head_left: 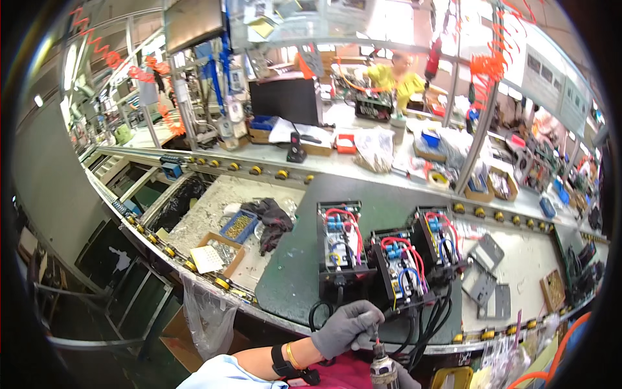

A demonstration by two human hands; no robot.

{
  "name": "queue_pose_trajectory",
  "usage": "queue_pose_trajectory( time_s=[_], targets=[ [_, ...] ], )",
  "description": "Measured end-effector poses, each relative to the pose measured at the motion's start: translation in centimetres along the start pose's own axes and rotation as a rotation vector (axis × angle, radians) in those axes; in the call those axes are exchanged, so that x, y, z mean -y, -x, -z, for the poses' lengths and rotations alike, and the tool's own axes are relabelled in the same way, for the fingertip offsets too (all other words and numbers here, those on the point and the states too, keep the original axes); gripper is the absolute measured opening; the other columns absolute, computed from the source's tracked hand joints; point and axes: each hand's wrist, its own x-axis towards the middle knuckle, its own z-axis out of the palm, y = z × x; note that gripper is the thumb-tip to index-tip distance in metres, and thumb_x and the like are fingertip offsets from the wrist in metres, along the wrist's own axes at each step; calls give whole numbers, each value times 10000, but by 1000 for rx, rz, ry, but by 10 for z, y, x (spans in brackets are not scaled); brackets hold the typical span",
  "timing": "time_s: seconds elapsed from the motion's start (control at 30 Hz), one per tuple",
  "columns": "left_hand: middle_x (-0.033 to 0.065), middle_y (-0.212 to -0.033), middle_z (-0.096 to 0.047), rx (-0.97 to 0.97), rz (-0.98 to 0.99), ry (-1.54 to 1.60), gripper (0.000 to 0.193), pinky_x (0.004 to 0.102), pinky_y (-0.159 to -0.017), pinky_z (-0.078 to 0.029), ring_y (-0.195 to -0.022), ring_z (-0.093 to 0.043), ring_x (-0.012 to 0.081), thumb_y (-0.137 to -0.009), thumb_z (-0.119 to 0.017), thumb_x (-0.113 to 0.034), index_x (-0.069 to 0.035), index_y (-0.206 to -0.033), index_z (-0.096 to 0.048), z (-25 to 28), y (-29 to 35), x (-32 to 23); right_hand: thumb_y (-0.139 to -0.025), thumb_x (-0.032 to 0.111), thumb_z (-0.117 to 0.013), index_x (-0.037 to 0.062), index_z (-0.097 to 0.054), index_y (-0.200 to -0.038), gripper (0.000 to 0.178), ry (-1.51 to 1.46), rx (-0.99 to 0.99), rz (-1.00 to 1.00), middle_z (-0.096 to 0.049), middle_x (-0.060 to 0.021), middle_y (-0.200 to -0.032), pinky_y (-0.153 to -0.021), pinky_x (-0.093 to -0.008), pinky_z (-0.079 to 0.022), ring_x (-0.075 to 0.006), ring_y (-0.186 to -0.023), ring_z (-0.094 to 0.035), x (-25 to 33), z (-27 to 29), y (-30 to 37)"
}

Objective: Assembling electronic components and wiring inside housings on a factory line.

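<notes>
My left hand (350,329), in a grey glove, is closed in a pinch at the tip of a power screwdriver (383,371). Whatever small piece lies between its fingertips is too small to make out. The screwdriver points up, and my right hand (405,378), also gloved and mostly cut off by the lower edge, is wrapped round its body. Just beyond stand three open black electrical units with red and blue wires: a left unit (341,236), a middle unit (400,269) and a right unit (439,236). They rest on a dark green board (291,272).
Black cables (435,321) hang over the board's near edge. Grey metal plates (487,285) lie to the right. At left are a blue tray of small brass-coloured parts (238,226), a cardboard box (223,251) and a dark cloth (275,223). A person in yellow (395,78) works across the bench.
</notes>
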Motion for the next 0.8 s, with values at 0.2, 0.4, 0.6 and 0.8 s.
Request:
queue_pose_trajectory(
  time_s=[0.2,0.4,0.6,0.8],
  targets=[
    [7,-646,-558,104,41,131,263,174,-364,-330,-409,-438,33,-953,-540,-308,-45,-947,-558,6,8,0,-658,175,-809,-2,-304,-1420,931,-51,-92,122,-549,-48,-1183,-817,-247,-450,-100,-934,-538,-15,-10,-3],
    [-3,-670,-575,112,26,-74,209,162,-354,-362,-437,-487,23,-947,-560,-261,-52,-941,-564,13,16,-12,-668,170,-798,2,-331,-1404,887,-54,-58,58,-553,-26,-1101,-713,-236,-450,-76,-820,-519,-12,-15,2],
    [-15,-673,-569,113,62,-356,217,156,-351,-376,-441,-500,21,-924,-599,-270,-65,-877,-545,12,27,-33,-678,139,-769,-2,-354,-1389,835,-8,-79,88,-552,-25,-1083,-707,-237,-450,-79,-820,-517,-14,-23,4],
    [-3,-682,-549,72,168,-266,176,173,-364,-359,-465,-482,29,-920,-603,-223,-56,-894,-557,17,31,-31,-681,143,-761,-3,-349,-1393,835,-43,-58,36,-558,-38,-1107,-746,-242,-454,-86,-862,-527,-14,-30,6]
  ],
)
